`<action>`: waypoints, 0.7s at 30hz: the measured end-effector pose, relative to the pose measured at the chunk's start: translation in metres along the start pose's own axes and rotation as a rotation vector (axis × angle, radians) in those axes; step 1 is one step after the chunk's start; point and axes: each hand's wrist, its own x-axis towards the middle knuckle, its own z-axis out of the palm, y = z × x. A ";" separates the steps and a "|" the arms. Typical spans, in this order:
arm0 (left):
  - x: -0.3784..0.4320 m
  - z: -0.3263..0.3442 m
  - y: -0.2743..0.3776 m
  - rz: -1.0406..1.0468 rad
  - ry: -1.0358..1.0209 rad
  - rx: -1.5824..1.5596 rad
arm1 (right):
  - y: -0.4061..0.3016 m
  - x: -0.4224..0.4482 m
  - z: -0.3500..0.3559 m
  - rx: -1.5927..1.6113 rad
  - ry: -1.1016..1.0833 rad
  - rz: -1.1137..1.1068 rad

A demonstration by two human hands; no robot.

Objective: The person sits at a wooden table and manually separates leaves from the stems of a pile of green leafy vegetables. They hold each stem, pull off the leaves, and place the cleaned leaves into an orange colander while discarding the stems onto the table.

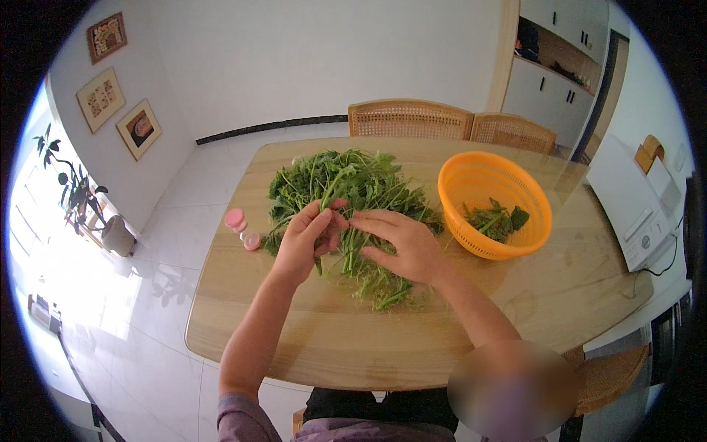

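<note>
My left hand is closed around a green leafy stem, its leafy end pointing away from me. My right hand is beside it with fingers extended towards the left fingertips; whether it pinches a thin strand cannot be told. Under and beyond both hands lies a large heap of leafy green vines on the wooden table. Nearer to me is a small pile of thin peelings and tendrils. To the right stands an orange plastic colander with some cut greens inside.
Small pink-lidded containers stand at the table's left edge. Two cane-backed chairs are along the far side. A white appliance stands at the right, with a cable beside it. Another cane chair is at the lower right.
</note>
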 end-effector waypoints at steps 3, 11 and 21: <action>-0.007 0.004 0.000 0.006 -0.004 0.012 | 0.000 -0.002 0.007 -0.053 0.018 0.174; -0.023 0.015 0.011 0.076 -0.020 0.066 | 0.015 -0.002 -0.003 0.191 -0.075 0.385; -0.028 0.041 -0.015 0.225 0.050 0.250 | -0.011 0.000 0.008 0.789 0.178 0.521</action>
